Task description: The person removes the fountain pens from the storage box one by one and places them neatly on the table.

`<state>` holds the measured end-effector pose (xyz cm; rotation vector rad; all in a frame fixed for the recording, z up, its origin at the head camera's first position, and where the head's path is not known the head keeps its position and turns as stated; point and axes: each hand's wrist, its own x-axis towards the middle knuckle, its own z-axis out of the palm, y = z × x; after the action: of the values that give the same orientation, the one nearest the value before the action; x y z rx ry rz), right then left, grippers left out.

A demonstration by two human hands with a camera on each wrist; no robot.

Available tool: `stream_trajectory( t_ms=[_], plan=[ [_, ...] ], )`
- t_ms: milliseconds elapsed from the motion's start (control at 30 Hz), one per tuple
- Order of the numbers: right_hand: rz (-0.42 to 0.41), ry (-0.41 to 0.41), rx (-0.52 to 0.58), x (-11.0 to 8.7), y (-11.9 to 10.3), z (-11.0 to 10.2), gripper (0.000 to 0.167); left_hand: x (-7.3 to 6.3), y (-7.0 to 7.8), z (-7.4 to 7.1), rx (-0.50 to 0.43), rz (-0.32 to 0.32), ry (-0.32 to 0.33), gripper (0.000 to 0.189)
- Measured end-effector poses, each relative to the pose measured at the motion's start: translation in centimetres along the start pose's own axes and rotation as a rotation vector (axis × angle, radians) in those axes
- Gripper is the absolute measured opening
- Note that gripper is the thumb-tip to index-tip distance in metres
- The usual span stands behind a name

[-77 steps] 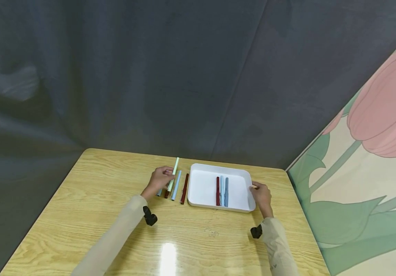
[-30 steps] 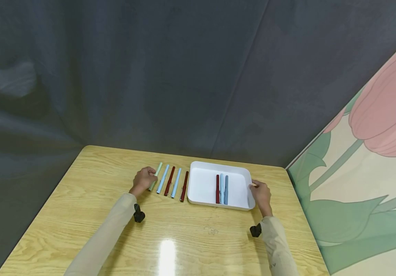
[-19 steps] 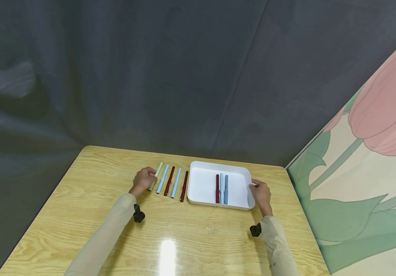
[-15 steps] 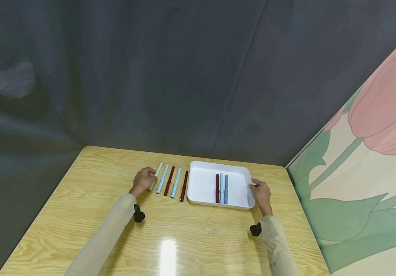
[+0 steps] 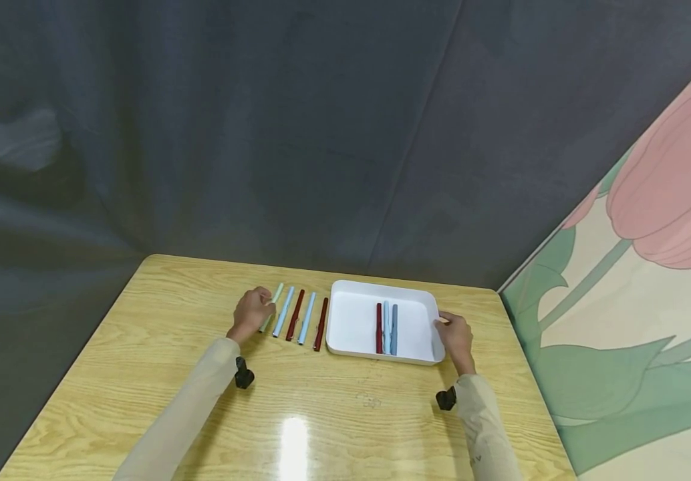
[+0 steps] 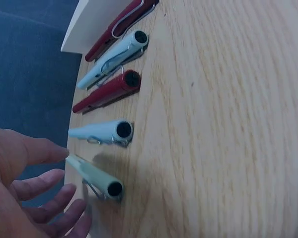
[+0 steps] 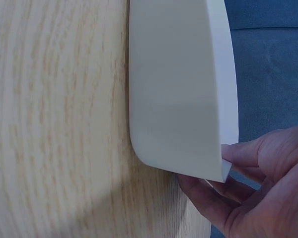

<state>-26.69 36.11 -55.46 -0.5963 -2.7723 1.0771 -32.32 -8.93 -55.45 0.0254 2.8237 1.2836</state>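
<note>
My left hand (image 5: 252, 311) is over the pale green pen (image 6: 97, 176), which lies at the left end of a row on the table. In the left wrist view its fingers are spread and relaxed, the tip of one right by the pen's far end. To the right lie a light blue pen (image 5: 284, 312), a dark red pen (image 5: 295, 315), another light blue pen (image 5: 307, 318) and another dark red pen (image 5: 321, 325). With my right hand (image 7: 268, 183) I pinch the rim of the white tray (image 7: 174, 89), thumb on top and fingers beneath.
Inside the tray, side by side, are a dark red pen (image 5: 379, 327), a light blue pen (image 5: 387, 327) and a grey-blue pen (image 5: 394, 330). A dark curtain (image 5: 321, 133) hangs behind the wooden table (image 5: 345, 414). A flower-patterned panel (image 5: 652, 267) stands at the right.
The left hand has moved left and laid the pale green pen at the row's left end, then lifted slightly off it. The right hand has stayed at the tray.
</note>
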Motion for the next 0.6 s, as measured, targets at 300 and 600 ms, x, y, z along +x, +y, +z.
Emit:
stream_trajectory(
  t_ms=[300,600],
  plan=[
    [0.02,-0.025,0.015,-0.1,0.1,0.0,0.036,-0.1,3.2,2.3,-0.079,0.242,0.139,0.031],
    [0.027,-0.002,0.027,-0.3,0.1,-0.1,0.036,-0.7,5.8,4.9,-0.171,0.375,0.092,0.024]
  ],
)
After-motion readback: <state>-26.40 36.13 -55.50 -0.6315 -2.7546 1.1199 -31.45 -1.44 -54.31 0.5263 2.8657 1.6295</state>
